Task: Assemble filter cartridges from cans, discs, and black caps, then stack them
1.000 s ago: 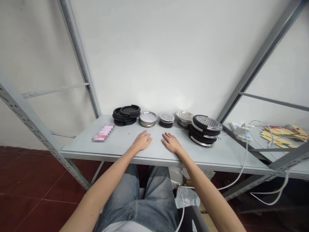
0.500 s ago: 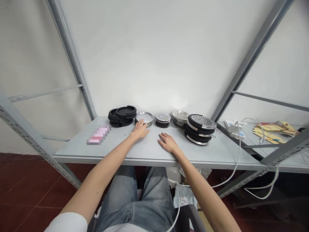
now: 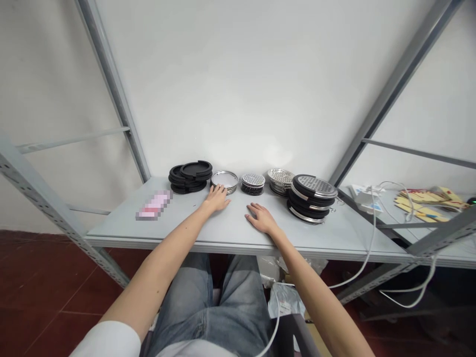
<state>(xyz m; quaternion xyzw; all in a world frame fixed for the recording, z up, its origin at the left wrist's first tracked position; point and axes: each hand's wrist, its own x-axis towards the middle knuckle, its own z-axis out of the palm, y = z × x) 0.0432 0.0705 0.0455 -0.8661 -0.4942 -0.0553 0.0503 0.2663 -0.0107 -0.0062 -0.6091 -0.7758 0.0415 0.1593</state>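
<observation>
My left hand [image 3: 217,199] lies on the table with its fingers stretched out, close in front of a stack of shiny metal rings [image 3: 225,179]; whether the fingertips touch it I cannot tell. My right hand [image 3: 261,218] rests flat on the tabletop, fingers out, holding nothing. Beyond it stand a small stack of perforated metal discs [image 3: 253,180] and a stack of metal grater-like discs [image 3: 280,177]. To the right is a taller stack of black rings with perforated metal plates [image 3: 312,196]. Black round rings [image 3: 191,174] are piled at the back left.
A pixelated pink object [image 3: 154,204] lies on the table's [image 3: 238,233] left side. Grey metal shelf posts [image 3: 115,84] frame both ends. At right, a neighbouring surface holds yellow pieces [image 3: 416,206] in a ring and a white device [image 3: 363,197]. A white cable [image 3: 370,243] hangs over the edge.
The view has shifted slightly, so the stacks appear a little further right. Both hands stay in nearly the same place on the table.
</observation>
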